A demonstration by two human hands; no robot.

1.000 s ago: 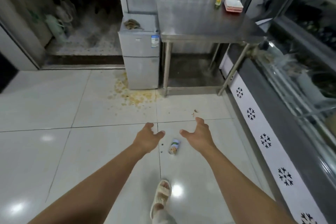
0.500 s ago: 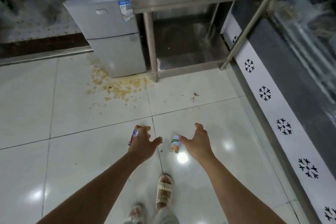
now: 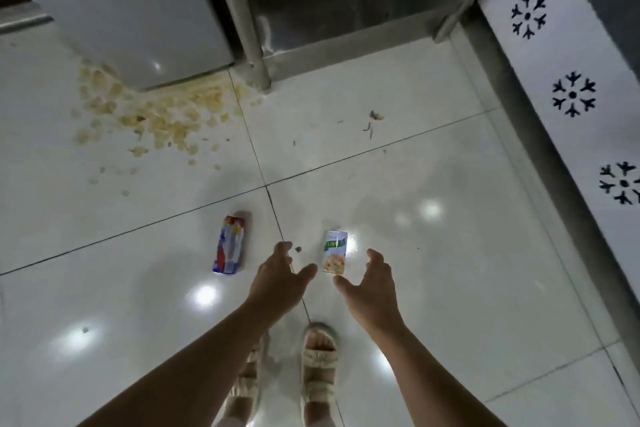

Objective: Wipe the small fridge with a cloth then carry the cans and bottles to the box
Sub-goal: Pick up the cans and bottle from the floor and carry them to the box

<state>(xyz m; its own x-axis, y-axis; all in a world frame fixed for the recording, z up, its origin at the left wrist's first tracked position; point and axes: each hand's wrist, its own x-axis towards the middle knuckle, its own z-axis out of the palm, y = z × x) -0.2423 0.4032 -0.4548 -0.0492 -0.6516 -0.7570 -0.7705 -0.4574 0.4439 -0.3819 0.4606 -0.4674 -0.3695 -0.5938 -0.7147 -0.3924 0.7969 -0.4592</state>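
Note:
Two cans lie on the white tiled floor in front of me. A blue, red and white can lies left of the tile joint. A white can with a green label lies to its right. My left hand hovers between the two cans with fingers spread and holds nothing. My right hand is spread just right of the white can, its thumb near the can's lower end, and it holds nothing too. The lower part of the small grey fridge fills the upper left.
Yellowish spilled flakes spread on the floor before the fridge. A steel table leg stands beside it, with a lower shelf behind. A counter panel with black snowflake marks runs along the right. My sandalled feet are below.
The view has tipped down and moved closer to the floor. Both hands have lowered toward the cans. The blue and red can, hidden at first, now lies in full view.

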